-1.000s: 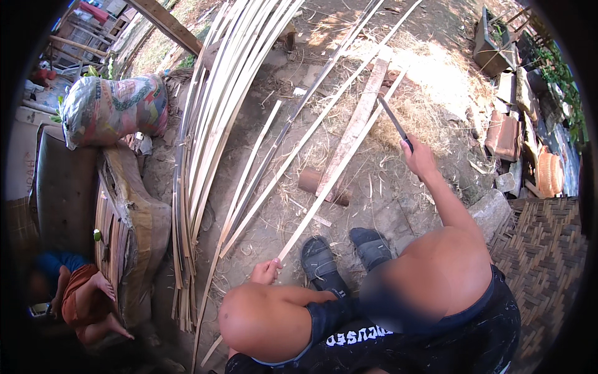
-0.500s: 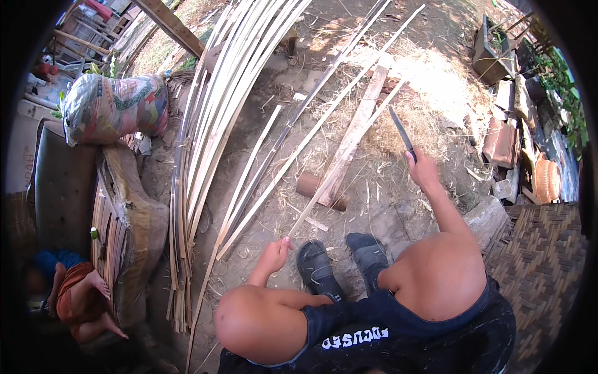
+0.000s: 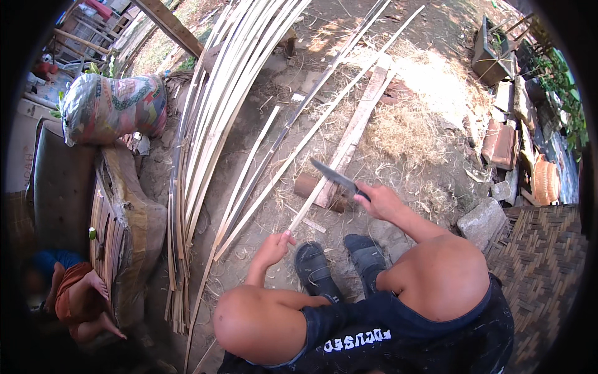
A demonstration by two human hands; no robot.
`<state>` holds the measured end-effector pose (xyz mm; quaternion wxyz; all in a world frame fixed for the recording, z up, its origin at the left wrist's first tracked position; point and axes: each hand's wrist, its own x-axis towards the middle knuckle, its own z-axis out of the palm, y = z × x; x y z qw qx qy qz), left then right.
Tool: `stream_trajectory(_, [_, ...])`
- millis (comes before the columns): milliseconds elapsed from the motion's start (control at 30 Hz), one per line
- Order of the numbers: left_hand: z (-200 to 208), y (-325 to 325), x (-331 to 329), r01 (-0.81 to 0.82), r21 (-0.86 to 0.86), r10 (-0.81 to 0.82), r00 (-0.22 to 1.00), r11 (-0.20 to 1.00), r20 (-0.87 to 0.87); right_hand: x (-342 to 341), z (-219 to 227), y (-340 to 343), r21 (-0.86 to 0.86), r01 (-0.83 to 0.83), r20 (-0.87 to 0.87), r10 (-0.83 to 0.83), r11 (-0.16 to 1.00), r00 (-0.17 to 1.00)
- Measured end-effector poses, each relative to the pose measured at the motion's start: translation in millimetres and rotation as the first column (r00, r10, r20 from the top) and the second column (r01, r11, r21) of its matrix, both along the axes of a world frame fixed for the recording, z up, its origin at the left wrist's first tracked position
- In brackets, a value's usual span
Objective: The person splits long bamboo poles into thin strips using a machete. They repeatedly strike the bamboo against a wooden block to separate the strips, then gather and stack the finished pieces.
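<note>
My left hand pinches the near end of a pale bamboo strip, which slants away to the far right along a wooden plank. The plank's near end rests on a short round log. In my right hand, closed around its dark handle, is a knife. Its blade points to the far left and lies across the strip in view, above the plank's near end; whether it touches the strip, I cannot tell.
Many long bamboo strips lie bundled on the left, with several loose ones beside them. Curly shavings cover the ground beyond the plank. A stuffed sack and a seated person are at left. A stone block and woven mat lie right.
My right hand has brought the knife left and nearer, from beside the shavings to over the strip. The strip has shifted so it lies closer along the plank; my left hand has barely moved.
</note>
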<state>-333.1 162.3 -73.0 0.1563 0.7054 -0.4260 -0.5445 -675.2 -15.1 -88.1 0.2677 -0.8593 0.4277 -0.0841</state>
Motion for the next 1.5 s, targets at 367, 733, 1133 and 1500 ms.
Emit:
stream_trajectory(367, [-15, 40, 12, -0.241, -0.050, 0.239, 0.970, 0.969, -0.047, 0, 11, 8, 0.028, -0.003, -0.029, 0.004, 1.000, 1.000])
stream_trajectory(733, [-19, 68, -8, -0.306, -0.047, 0.301, 0.949, 0.951, -0.094, -18, 18, 5, 0.025, 0.034, -0.016, -0.034, 0.999, 0.999])
stream_trajectory(1133, [52, 16, -3, -0.203, -0.339, 0.304, 0.911, 0.919, 0.280, -71, 1, -57, 0.340, 0.706, 0.100, -0.770, 0.622, 0.630])
stream_trajectory(1500, [10, 136, 34, -0.200, -0.054, 0.205, 0.901, 0.978, 0.382, -73, 6, -39, -0.044, 0.288, -0.059, -0.290, 0.957, 0.955])
